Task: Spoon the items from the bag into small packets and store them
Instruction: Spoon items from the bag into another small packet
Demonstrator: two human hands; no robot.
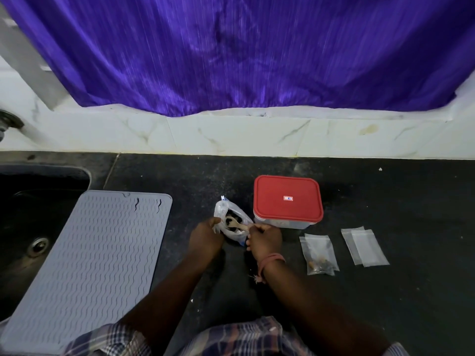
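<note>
Bag (232,222), crinkly clear plastic, sits just left of the red-lidded box (288,201), left hand (205,236) pinching its mouth wide, right hand (264,238) clenched on a wooden spoon (235,224) dipped inside.

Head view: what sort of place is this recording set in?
Most likely a home kitchen counter: a dark sink with a drain is set into the black stone countertop, a tiled backsplash runs behind, and a ribbed grey drying mat lies beside the sink.
</note>
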